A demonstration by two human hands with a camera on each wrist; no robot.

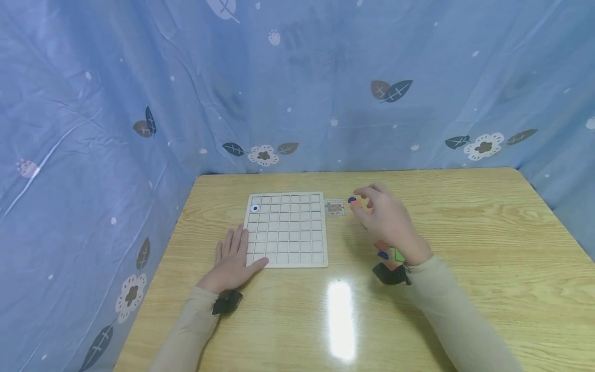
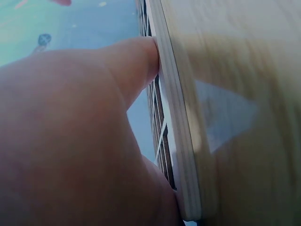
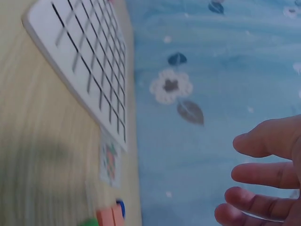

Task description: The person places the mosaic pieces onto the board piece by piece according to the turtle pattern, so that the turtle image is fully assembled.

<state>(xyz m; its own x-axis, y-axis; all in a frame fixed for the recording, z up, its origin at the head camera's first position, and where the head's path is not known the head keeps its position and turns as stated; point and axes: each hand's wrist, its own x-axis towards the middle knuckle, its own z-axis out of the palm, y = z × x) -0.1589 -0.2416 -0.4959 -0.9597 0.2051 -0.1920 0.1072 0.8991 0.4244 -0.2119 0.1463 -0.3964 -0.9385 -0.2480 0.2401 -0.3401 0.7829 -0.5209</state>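
My left hand point(image 1: 232, 266) lies along the left edge of a white gridded board point(image 1: 285, 230), its thumb over the front left corner. In the left wrist view the thumb point(image 2: 136, 59) presses at the board's layered edge point(image 2: 181, 122). A white square piece with a dark blue ring point(image 1: 254, 208) sits in a cell near the back left corner. To the right of the board my right hand point(image 1: 388, 219) hovers with thumb and fingers apart, nothing between them. Beyond its fingertips show a dark blue piece point(image 1: 351, 200) and orange pieces point(image 3: 106, 217).
A small printed card point(image 1: 334, 207) lies against the board's right edge. Under the right forearm are a red-orange piece point(image 1: 381, 245), a blue half-round piece point(image 1: 383, 255) and a green piece point(image 1: 399, 256). A blue patterned curtain point(image 1: 325, 93) hangs behind the wooden table point(image 1: 488, 248).
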